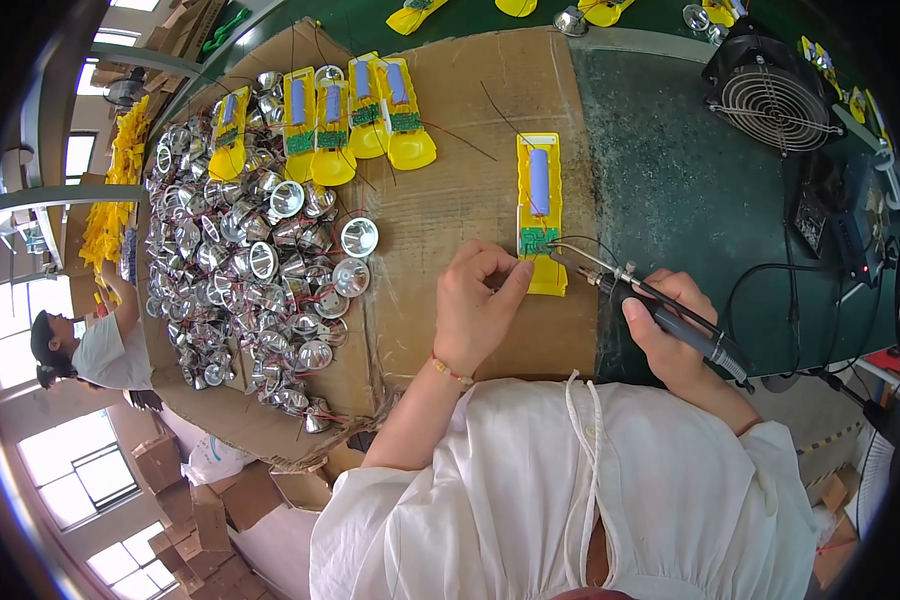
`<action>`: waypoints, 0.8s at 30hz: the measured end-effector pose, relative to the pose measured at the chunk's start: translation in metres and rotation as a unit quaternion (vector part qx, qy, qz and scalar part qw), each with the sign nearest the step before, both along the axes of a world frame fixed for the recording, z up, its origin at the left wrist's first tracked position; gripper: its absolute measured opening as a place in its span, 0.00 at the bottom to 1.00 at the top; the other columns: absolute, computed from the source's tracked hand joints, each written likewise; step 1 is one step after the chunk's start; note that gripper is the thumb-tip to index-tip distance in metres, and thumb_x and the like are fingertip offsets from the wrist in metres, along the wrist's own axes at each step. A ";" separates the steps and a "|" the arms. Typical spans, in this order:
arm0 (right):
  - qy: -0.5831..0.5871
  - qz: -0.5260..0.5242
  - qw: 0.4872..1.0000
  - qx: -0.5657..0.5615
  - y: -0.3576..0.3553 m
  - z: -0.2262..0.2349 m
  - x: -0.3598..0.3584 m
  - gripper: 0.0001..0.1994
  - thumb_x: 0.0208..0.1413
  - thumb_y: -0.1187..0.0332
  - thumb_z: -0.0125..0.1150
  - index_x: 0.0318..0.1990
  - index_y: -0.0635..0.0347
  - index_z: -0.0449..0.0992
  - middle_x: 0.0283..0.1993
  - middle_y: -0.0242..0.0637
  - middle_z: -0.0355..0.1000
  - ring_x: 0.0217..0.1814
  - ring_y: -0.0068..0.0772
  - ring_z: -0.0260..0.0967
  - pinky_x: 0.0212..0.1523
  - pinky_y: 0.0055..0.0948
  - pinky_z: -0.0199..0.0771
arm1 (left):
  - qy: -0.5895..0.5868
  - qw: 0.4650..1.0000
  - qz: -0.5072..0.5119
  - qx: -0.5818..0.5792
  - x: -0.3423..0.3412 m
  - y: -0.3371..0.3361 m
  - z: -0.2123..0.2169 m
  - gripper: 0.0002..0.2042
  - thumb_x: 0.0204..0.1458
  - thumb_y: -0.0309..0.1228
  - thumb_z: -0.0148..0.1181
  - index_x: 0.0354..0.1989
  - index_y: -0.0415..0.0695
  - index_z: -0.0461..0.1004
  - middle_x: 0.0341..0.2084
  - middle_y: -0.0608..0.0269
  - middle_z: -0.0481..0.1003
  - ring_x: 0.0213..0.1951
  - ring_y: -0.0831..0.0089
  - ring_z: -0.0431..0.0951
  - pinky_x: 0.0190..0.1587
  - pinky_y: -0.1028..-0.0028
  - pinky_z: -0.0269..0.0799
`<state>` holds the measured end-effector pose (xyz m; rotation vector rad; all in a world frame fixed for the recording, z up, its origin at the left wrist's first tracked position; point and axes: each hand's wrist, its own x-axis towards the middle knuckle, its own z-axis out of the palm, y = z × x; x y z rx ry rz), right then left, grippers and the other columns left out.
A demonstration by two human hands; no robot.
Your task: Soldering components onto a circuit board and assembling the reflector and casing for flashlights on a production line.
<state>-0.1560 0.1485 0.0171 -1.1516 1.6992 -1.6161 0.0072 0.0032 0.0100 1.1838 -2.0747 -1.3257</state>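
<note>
A yellow plastic housing (545, 281) lies on the cardboard before me. In it sit a purple cylindrical battery cell (539, 183) and, below that, a small green circuit board (538, 240). My right hand (672, 325) grips a soldering iron (660, 312) with a thin metal feed tube along it. The iron's tip end reaches the right side of the board. My left hand (475, 300) is beside the board's lower left edge, thumb and forefinger pinched together; what they hold, if anything, is too small to make out. Thin dark wires curve out from the housing.
A large heap of silvery reflector cups (260, 260) with red wires covers the left of the cardboard (460, 130). Several filled yellow housings (408, 150) lie at its far edge. To the right are a fan (775, 105) and a blue box (855, 245) with cables. Another person works far left.
</note>
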 end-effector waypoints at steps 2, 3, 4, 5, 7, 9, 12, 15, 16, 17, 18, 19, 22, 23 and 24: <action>-0.007 -0.025 1.000 -0.009 0.002 -0.003 0.000 0.06 0.47 0.77 0.60 0.29 0.66 0.67 0.22 0.35 0.67 0.24 0.23 0.61 0.26 0.23 0.62 | 0.004 1.000 0.001 0.001 0.000 0.000 0.000 0.07 0.48 0.26 0.60 0.25 0.34 0.74 0.27 0.66 0.69 0.22 0.84 0.68 0.24 0.82 0.64; -0.007 -0.024 1.000 -0.009 0.002 -0.003 0.000 0.06 0.47 0.77 0.60 0.29 0.66 0.67 0.22 0.35 0.67 0.24 0.23 0.61 0.26 0.23 0.62 | 0.004 1.000 0.003 0.005 -0.001 0.000 0.002 0.07 0.48 0.26 0.60 0.25 0.34 0.74 0.27 0.66 0.69 0.22 0.84 0.68 0.24 0.82 0.64; -0.006 -0.033 0.999 -0.016 0.002 -0.004 -0.001 0.06 0.47 0.76 0.59 0.29 0.66 0.67 0.23 0.35 0.67 0.24 0.23 0.61 0.26 0.23 0.62 | 0.005 1.000 0.005 0.010 -0.001 0.001 0.003 0.07 0.48 0.26 0.60 0.25 0.34 0.74 0.27 0.66 0.69 0.22 0.84 0.68 0.24 0.82 0.64; -0.005 -0.043 0.999 -0.023 0.003 -0.005 -0.002 0.06 0.48 0.76 0.59 0.30 0.66 0.67 0.23 0.36 0.68 0.24 0.22 0.62 0.26 0.23 0.63 | 0.005 1.000 0.005 0.010 -0.001 0.001 0.003 0.07 0.48 0.26 0.60 0.25 0.34 0.74 0.27 0.66 0.69 0.22 0.84 0.68 0.24 0.82 0.64; -0.012 -0.051 0.998 -0.019 0.004 -0.008 -0.001 0.07 0.47 0.74 0.61 0.30 0.65 0.68 0.24 0.34 0.68 0.24 0.19 0.62 0.26 0.21 0.64 | 0.006 1.000 0.001 -0.001 -0.001 0.001 0.002 0.07 0.48 0.26 0.60 0.25 0.34 0.74 0.27 0.67 0.69 0.22 0.84 0.67 0.23 0.82 0.64; -0.019 -0.059 0.998 -0.015 0.004 -0.010 0.000 0.08 0.47 0.73 0.63 0.30 0.64 0.69 0.25 0.32 0.69 0.25 0.16 0.63 0.26 0.18 0.64 | 0.001 1.000 0.009 0.007 -0.002 0.001 0.003 0.06 0.47 0.26 0.61 0.25 0.35 0.74 0.26 0.63 0.70 0.22 0.79 0.70 0.25 0.79 0.66; -0.046 -0.077 0.996 0.006 0.003 -0.012 0.003 0.08 0.47 0.72 0.63 0.30 0.65 0.69 0.24 0.31 0.69 0.24 0.16 0.63 0.25 0.18 0.64 | -0.006 1.000 0.013 0.017 -0.001 0.000 0.003 0.06 0.45 0.27 0.62 0.24 0.36 0.75 0.25 0.60 0.71 0.23 0.74 0.72 0.27 0.77 0.67; -0.047 -0.068 0.997 -0.007 -0.004 -0.015 0.003 0.08 0.47 0.72 0.63 0.30 0.65 0.70 0.23 0.30 0.68 0.23 0.15 0.62 0.24 0.18 0.64 | -0.020 1.000 0.004 0.011 0.000 -0.004 0.003 0.06 0.45 0.27 0.61 0.24 0.36 0.75 0.25 0.60 0.71 0.22 0.74 0.71 0.26 0.77 0.67; -0.052 -0.067 0.996 -0.008 -0.007 -0.016 0.005 0.08 0.47 0.72 0.63 0.30 0.65 0.70 0.22 0.30 0.68 0.22 0.14 0.62 0.24 0.17 0.63 | -0.031 1.000 -0.002 0.003 0.000 -0.006 0.002 0.06 0.45 0.28 0.61 0.24 0.36 0.75 0.25 0.60 0.71 0.22 0.74 0.71 0.26 0.77 0.67; -0.055 -0.068 0.996 -0.012 -0.007 -0.014 0.005 0.08 0.47 0.72 0.63 0.30 0.64 0.70 0.22 0.30 0.68 0.22 0.14 0.62 0.23 0.17 0.63 | -0.031 1.000 -0.004 0.002 -0.001 -0.006 0.005 0.06 0.45 0.28 0.61 0.24 0.36 0.75 0.25 0.60 0.71 0.22 0.74 0.71 0.26 0.77 0.67; -0.054 -0.069 0.996 -0.013 -0.007 -0.013 0.005 0.08 0.47 0.72 0.63 0.30 0.64 0.70 0.22 0.30 0.68 0.22 0.14 0.62 0.23 0.17 0.63 | -0.033 0.999 -0.009 0.004 -0.003 -0.006 0.009 0.07 0.45 0.28 0.61 0.23 0.36 0.75 0.25 0.60 0.71 0.21 0.74 0.71 0.26 0.77 0.66; -0.055 -0.070 0.996 -0.015 -0.007 -0.012 0.005 0.08 0.47 0.72 0.63 0.30 0.64 0.70 0.22 0.30 0.68 0.22 0.14 0.62 0.23 0.17 0.63 | -0.036 0.999 -0.014 0.006 -0.004 -0.006 0.011 0.07 0.45 0.28 0.61 0.23 0.36 0.75 0.25 0.60 0.71 0.21 0.74 0.71 0.26 0.77 0.66; -0.061 -0.064 0.996 -0.015 -0.011 -0.013 0.005 0.08 0.47 0.72 0.63 0.30 0.64 0.70 0.21 0.29 0.68 0.22 0.13 0.62 0.22 0.16 0.62 | -0.039 0.999 -0.021 0.004 -0.003 -0.010 0.009 0.07 0.44 0.29 0.61 0.22 0.36 0.75 0.24 0.61 0.71 0.21 0.74 0.71 0.25 0.76 0.66; -0.062 -0.063 0.996 -0.014 -0.012 -0.013 0.005 0.08 0.47 0.72 0.63 0.29 0.64 0.70 0.21 0.29 0.68 0.22 0.13 0.62 0.22 0.16 0.62 | -0.040 0.999 -0.021 0.005 -0.002 -0.011 0.009 0.07 0.44 0.29 0.61 0.22 0.36 0.75 0.24 0.61 0.71 0.21 0.74 0.71 0.25 0.76 0.66; -0.063 -0.063 0.996 -0.014 -0.012 -0.013 0.005 0.08 0.47 0.72 0.63 0.29 0.64 0.70 0.21 0.29 0.68 0.22 0.13 0.62 0.22 0.16 0.62 | -0.049 0.998 -0.021 0.024 -0.003 -0.012 0.009 0.08 0.44 0.29 0.61 0.22 0.36 0.75 0.24 0.61 0.71 0.21 0.74 0.70 0.25 0.76 0.66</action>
